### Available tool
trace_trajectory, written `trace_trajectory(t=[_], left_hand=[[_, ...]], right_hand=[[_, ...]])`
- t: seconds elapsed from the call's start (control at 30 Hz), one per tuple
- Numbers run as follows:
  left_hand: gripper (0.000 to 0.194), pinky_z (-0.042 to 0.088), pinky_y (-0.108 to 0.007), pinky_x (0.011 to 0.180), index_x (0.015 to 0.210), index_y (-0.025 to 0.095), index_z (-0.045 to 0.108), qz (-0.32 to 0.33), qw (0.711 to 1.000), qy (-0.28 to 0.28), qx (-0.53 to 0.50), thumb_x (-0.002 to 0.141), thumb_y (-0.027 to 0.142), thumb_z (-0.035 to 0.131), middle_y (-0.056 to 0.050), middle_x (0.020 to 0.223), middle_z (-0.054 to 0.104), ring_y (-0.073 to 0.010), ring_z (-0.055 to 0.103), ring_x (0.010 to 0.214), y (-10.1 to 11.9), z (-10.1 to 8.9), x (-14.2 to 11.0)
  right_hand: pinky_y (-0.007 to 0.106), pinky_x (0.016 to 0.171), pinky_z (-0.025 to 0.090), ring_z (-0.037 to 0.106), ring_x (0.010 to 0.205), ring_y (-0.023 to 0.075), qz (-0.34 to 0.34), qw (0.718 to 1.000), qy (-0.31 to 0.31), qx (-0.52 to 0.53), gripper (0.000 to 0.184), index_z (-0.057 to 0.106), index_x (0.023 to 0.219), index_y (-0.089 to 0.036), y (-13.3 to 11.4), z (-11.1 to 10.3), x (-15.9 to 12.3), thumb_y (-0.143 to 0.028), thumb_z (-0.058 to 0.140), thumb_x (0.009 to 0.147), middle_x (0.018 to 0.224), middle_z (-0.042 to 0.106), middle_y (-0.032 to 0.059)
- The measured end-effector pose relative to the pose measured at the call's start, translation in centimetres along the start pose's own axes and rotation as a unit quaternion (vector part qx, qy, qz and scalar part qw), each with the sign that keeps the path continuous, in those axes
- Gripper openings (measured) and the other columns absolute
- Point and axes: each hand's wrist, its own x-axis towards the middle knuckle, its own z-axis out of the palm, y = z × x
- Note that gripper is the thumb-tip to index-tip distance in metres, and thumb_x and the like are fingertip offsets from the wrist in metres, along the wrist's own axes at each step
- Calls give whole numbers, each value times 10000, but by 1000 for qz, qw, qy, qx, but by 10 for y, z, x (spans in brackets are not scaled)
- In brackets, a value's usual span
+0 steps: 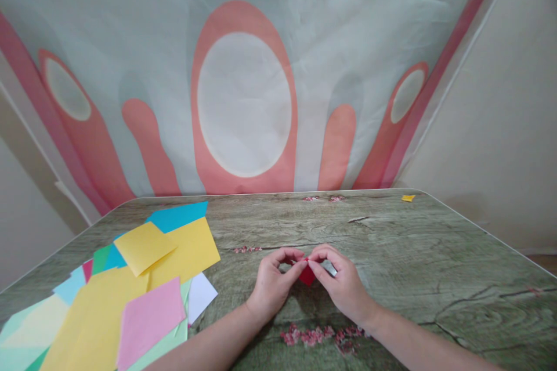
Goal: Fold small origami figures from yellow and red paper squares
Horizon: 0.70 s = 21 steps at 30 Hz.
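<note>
A small folded piece of red paper [307, 276] is held between my two hands, just above the table near the middle. My left hand [278, 278] pinches its upper left edge between thumb and forefinger. On the other side, my right hand [340, 279] pinches the upper right edge the same way. The tips of both thumbs nearly meet at the top of the paper. Its lower part hangs down in a point, and the rest is covered by my fingers.
Loose sheets lie overlapped at the left: yellow paper [191, 252], blue paper [178, 217], pink paper [151, 320] and white paper [201, 297]. A small yellow piece [408, 198] sits at the far right of the wood-patterned table [418, 261]. Behind hangs a printed backdrop [313, 23].
</note>
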Motion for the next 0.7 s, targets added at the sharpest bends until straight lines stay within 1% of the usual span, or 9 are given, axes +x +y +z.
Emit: trace_trajectory(t=[0.13,0.27,0.47,0.53,0.6,0.7], left_hand=[[150,466,-265,741,813,157,708,-30,999,-13,5,753,279,644,-47,817,700,-182,619,772,1,1,1],[171,491,-267,694,812,143,715,-65,997,-22,-25,740,286,654,-59,793,710,-189,634,728,1,2,1],[249,519,-298,769,954,134,672,-80,988,-63,-114,725,230,663,-75,919,708,-208,658,822,-1,8,-1],[301,521,-305,783,999,128,647,-94,984,-62,-138,711,210,671,-81,932,705,-210,661,837,-1,10,-2],[354,523,-301,781,1033,117,621,-113,980,-50,-156,692,193,681,-85,922,704,-208,663,841,-2,11,-3],[386,524,-285,761,1057,109,594,-128,974,-47,-180,687,180,679,-82,888,704,-193,666,813,-4,10,-2]], right_hand=[[273,743,429,556,794,156,4,1000,4,-1,73,587,772,-192,1,-1,0,-202,545,830,810,586,18],[273,742,433,561,792,160,14,1000,3,1,75,596,761,-190,2,-1,1,-208,553,819,805,595,20],[266,714,437,572,760,157,62,998,10,3,85,608,762,-188,6,1,2,-229,555,814,779,610,12],[267,712,439,574,758,158,72,997,11,5,89,611,770,-187,7,2,1,-239,555,814,781,614,14],[269,715,440,573,761,162,76,997,12,9,100,610,765,-185,7,3,1,-253,555,815,781,614,18],[268,701,442,570,748,163,88,996,8,27,121,602,782,-183,9,4,1,-291,558,816,779,613,20]])
